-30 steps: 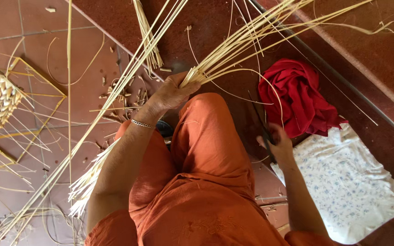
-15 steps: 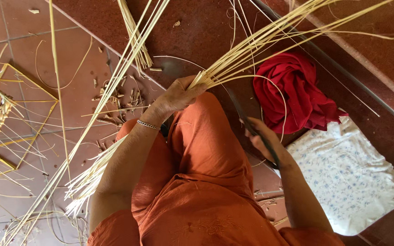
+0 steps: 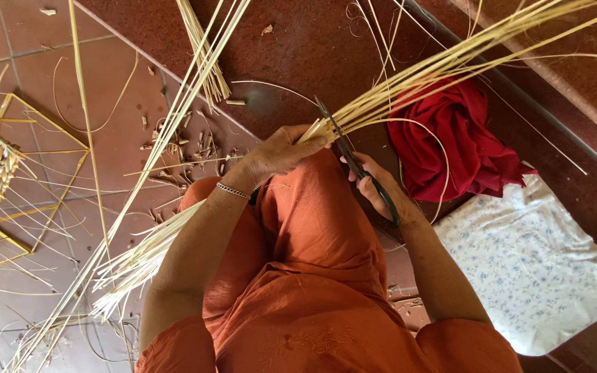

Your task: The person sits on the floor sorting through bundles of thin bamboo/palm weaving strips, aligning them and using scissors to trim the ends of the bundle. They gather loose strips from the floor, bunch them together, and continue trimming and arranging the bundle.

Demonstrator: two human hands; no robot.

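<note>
Scissors brought up to the straw bundle

Left hand [image 3: 281, 153] clenches the straw bundle [image 3: 409, 86]; right hand [image 3: 378, 190], off the floor now, grips black scissors [image 3: 354, 162] touching it.

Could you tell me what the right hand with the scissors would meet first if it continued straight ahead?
Probably the bundle of pale straw strands: the black scissors in the right hand point toward its gathered end, beside the left hand.

Tiled floor [image 3: 105, 76]: straw scraps [image 3: 188, 148], cloths [image 3: 530, 266].

packages: none | labels: none | signs: none | screens: none
</note>
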